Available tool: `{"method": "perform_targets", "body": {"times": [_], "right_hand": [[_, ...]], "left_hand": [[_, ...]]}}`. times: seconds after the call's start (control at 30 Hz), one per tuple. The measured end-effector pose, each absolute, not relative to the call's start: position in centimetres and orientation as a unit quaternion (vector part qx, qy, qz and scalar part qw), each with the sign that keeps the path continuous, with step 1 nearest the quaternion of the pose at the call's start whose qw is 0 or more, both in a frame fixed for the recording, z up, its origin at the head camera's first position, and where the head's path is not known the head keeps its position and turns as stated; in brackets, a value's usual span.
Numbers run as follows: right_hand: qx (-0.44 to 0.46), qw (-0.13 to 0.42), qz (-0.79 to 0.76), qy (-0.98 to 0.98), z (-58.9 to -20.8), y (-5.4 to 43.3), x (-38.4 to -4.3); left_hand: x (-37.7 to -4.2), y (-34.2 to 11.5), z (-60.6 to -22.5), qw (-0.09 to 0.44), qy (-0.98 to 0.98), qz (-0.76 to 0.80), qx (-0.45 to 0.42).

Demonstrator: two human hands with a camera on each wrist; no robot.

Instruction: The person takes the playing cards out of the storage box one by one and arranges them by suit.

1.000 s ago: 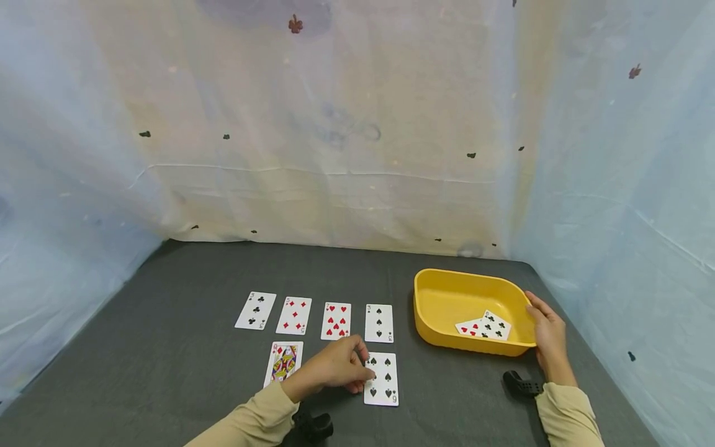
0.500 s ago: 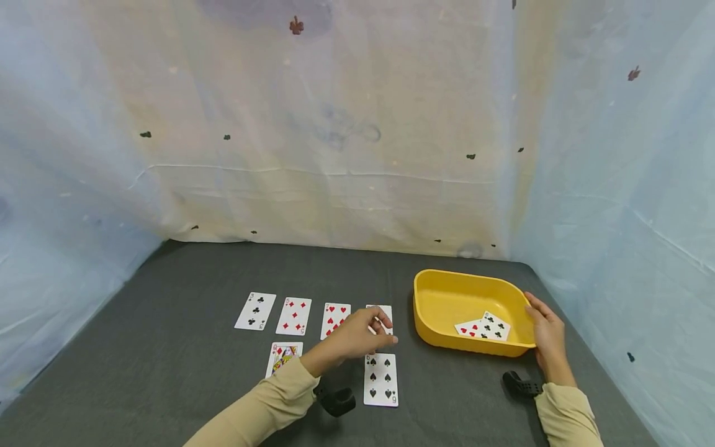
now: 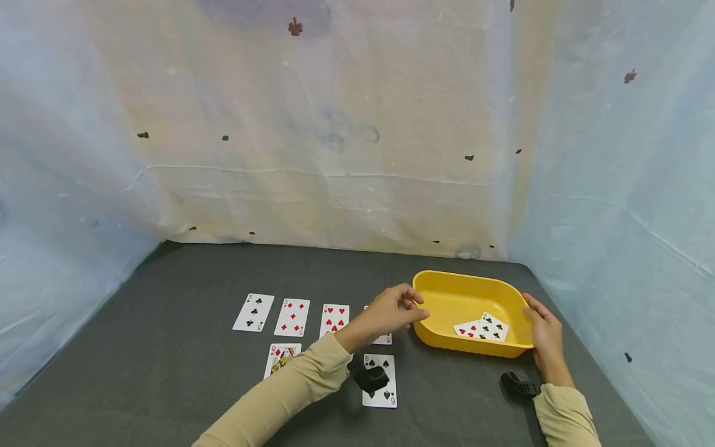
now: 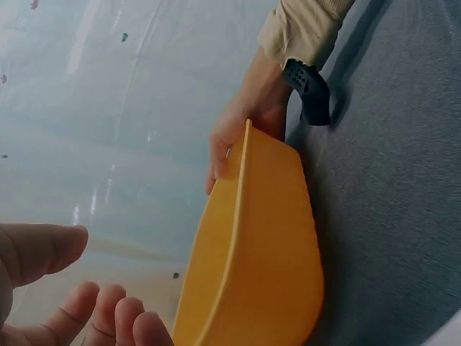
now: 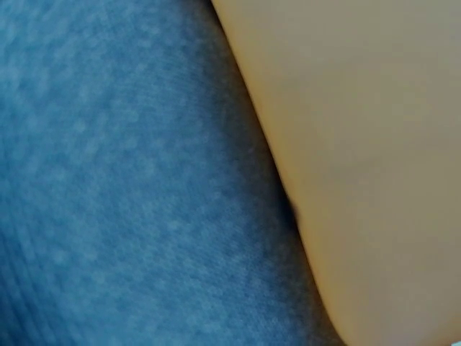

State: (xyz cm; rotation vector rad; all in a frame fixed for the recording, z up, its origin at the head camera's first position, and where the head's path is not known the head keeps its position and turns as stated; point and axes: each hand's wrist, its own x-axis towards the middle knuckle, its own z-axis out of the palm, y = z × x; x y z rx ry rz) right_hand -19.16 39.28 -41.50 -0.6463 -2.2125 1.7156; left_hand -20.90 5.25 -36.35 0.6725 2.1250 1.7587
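Observation:
My left hand (image 3: 393, 310) hovers at the left end of a yellow plastic tray (image 3: 447, 341), fingers loosely bent and apart from the thumb. Nothing lies between these fingers (image 4: 78, 310) in the left wrist view. On the tray's right end, my right hand (image 3: 547, 338) grips the rim, thumb on the inside. Two overlapping playing cards, a red heart card (image 3: 467, 329) and a club card (image 3: 494, 327), lie inside the tray. Beneath my left wrist is the six of spades (image 3: 385, 397), partly covered by the black wrist camera (image 3: 368, 377).
On the dark cloth lie the three of clubs (image 3: 254, 312), five of diamonds (image 3: 292, 317), a hearts card (image 3: 335, 318) and a queen (image 3: 279, 357). A spade card (image 3: 384, 339) is mostly hidden behind my left hand. A pale curtain (image 3: 335, 205) hangs behind the table.
My left hand has moved from beside the six of spades, up and right over the spade card, to the tray's left end. My right hand and the tray stay put.

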Motion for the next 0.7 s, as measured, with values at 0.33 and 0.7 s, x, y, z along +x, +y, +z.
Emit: {"method": "perform_targets", "body": {"times": [0.33, 0.7], "right_hand": [[-0.220, 0.135, 0.596, -0.761, -41.4, 39.2, -19.1], [-0.221, 0.139, 0.589, -0.765, -41.6, 39.3, -19.4]], "left_hand": [[-22.5, 8.7, -35.8, 0.139, 0.770, 0.575, 0.239], [-23.6, 12.3, -36.6, 0.115, 0.796, 0.542, 0.246]]}}
